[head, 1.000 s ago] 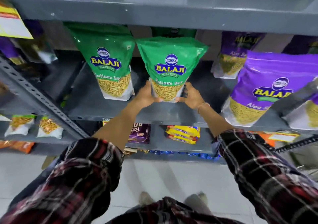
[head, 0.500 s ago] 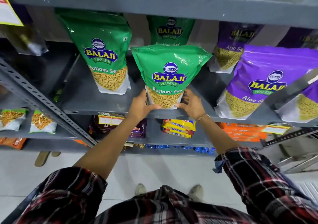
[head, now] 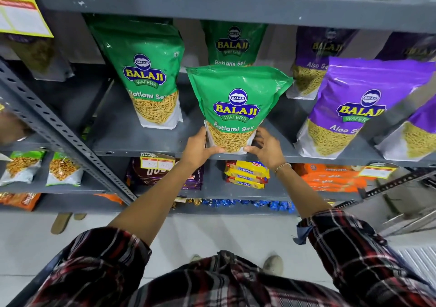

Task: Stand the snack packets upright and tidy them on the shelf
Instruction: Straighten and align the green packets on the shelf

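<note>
A green Ratlami Sev packet (head: 236, 99) stands upright at the front edge of the grey shelf (head: 146, 139). My left hand (head: 198, 148) grips its lower left corner and my right hand (head: 266, 148) grips its lower right corner. A second green packet (head: 148, 75) stands to the left, further back. A third green packet (head: 233, 44) stands behind the held one, partly hidden by it. Purple Aloo Sev packets (head: 354, 103) stand upright on the right, with more purple packets (head: 316, 58) behind them.
A perforated grey upright (head: 56, 129) slants across the left. Small snack packets (head: 63, 169) sit on a lower left shelf. Below are yellow biscuit packs (head: 247, 174), orange packs (head: 335, 179) and price tags (head: 157, 162). The shelf above (head: 236, 6) overhangs the packets.
The held green packet has come forward to the shelf's front edge with both hands on its base. The view has shifted closer and slightly upward.
</note>
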Demonstrator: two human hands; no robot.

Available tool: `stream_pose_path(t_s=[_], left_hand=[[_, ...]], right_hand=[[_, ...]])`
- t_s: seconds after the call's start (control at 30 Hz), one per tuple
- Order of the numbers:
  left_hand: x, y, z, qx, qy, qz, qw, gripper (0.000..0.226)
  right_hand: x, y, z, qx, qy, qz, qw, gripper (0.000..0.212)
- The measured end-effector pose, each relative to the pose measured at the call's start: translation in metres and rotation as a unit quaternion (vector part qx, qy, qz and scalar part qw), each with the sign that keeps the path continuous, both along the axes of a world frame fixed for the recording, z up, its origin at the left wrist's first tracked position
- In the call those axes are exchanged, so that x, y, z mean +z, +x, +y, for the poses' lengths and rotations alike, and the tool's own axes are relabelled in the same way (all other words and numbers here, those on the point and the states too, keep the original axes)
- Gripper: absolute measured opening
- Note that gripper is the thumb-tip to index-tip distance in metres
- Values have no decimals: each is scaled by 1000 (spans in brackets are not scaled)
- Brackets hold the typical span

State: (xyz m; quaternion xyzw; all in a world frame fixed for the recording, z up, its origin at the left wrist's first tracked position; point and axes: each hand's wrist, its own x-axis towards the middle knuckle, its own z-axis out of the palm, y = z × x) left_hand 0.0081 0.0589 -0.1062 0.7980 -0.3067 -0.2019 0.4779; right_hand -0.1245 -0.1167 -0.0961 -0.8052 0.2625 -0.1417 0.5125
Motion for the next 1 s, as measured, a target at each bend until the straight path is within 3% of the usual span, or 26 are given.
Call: stream_pose_path(t_s=[0.2,0.3,0.37,0.43,0.53,0.6,0.7,0.8,0.9,1.0], left_hand=[[-2,-1,0,-5,2,0,1000,77],[-4,-2,9,-21,-20,14,999,92],[-8,2,24,48,-68,22,996,89],[-6,15,49,165,-130,-18,978,68],[3,56,88,315,-197,-71,926,60],[11,91,104,346,-155,-64,923,71],[17,136,121,228,-11,-34,973,107],[22,160,126,115,87,-39,989,122],[26,167,118,38,52,1,998,112],[20,163,119,82,45,27,995,80]], right_hand=[[3,-4,4,22,16,8,1000,61],[4,-13,11,1,19,-10,1000,66],[0,-24,29,-106,-36,-72,991,43],[-1,-28,61,-146,-104,-123,976,9],[7,-1,117,53,-131,-99,985,5],[13,38,141,174,-145,-58,972,19],[25,109,158,159,-55,-19,986,55],[34,166,151,87,20,28,996,85],[30,190,136,64,-17,84,994,69],[24,190,131,52,-41,81,995,49]])
